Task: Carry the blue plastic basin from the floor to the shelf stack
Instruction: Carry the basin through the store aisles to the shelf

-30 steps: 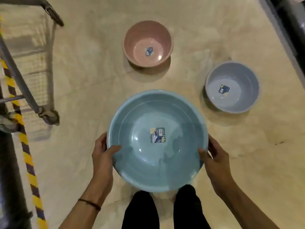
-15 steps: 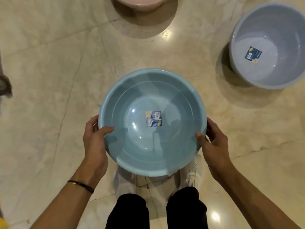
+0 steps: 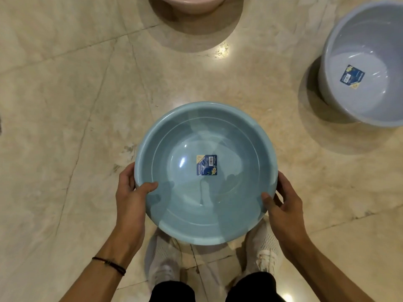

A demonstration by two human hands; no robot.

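The blue plastic basin [image 3: 235, 227] is round, with a dark label stuck in the middle of its bottom. It is held above the floor, over my white shoes. My left hand [image 3: 130, 199] grips its left rim, thumb hooked over the edge and fingers underneath. My right hand [image 3: 283, 208] grips the right rim the same way. No shelf stack is in view.
A grey-lilac basin [image 3: 340, 101] stands on the marble floor at the right edge. A pink basin [image 3: 192, 5] sits at the top, cut off by the frame. Beige marble tiles [image 3: 65, 105] spread to the left.
The view has tilted down and closed in: the cart and striped post on the left are gone, the pink and grey basins slid towards the frame edges. Both hands keep their grip on the basin.
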